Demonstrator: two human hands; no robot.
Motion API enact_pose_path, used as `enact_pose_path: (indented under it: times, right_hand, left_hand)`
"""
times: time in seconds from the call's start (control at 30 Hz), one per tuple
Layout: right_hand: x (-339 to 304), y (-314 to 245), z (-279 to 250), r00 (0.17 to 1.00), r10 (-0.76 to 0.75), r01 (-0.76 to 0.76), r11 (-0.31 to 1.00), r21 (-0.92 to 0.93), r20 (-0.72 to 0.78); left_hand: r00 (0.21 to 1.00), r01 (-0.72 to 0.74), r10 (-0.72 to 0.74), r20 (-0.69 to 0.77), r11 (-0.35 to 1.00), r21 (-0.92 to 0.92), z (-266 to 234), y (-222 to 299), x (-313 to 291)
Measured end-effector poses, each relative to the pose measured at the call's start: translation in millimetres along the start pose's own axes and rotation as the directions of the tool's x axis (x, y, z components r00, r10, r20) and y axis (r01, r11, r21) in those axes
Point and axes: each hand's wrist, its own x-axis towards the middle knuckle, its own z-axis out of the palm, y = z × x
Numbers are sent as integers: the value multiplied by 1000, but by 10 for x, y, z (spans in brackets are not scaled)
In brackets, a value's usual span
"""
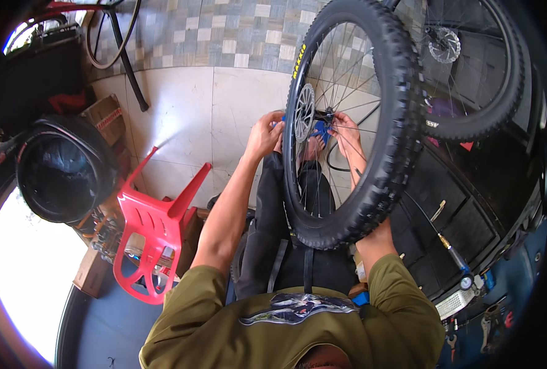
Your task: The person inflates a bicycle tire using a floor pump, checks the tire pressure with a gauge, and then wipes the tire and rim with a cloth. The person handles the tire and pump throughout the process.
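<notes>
A bicycle wheel (pixel 367 203) with a knobby black tyre stands tilted between my legs, its top leaning to the right. Inside its rim show a silver brake disc (pixel 304 113), thin spokes and the dark hub (pixel 329 114). My left hand (pixel 266 134) is at the tyre's left side, fingers pinched together level with the disc; the tyre's edge hides what they hold, if anything. Seen through the spokes, my right hand (pixel 346 130) has its thumb and fingers closed at the right end of the hub. My right forearm passes behind the tyre.
A red plastic chair (pixel 153 230) lies at the left, beside stacked black tyres (pixel 61 169) and cardboard boxes (pixel 103 120). Another wheel (pixel 513 80) with a disc is at the far right. Below it are black drawers (pixel 445 215), a pump with a gauge (pixel 466 281) and hand tools (pixel 487 332).
</notes>
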Motion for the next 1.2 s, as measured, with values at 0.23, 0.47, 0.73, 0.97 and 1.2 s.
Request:
enact_pose_path:
  times: [0.23,0.47,0.73,0.97,1.2]
  right_hand:
    - [133,32,-190,992,115,-120,984,-131,-42]
    - [183,-134,147,987,104,-147,894,-423,-122]
    - [288,-42,168,994,56,-95,868,-488,-94]
    - [339,18,156,995,67,-91,889,-449,-71]
    - [359,-2,53,998,63,-70,906,-418,-31]
  left_hand:
    - [962,268,-262,82,961,-72,437,-305,130]
    - [832,527,-521,188,638,-562,957,-344,-805]
    - [766,397,-621,164,257,-881,1085,5,-626]
    - [755,373,-634,165,208,-904,1331,-274,-555]
    - [800,562,-551,239,545,-622,1283,-327,-609]
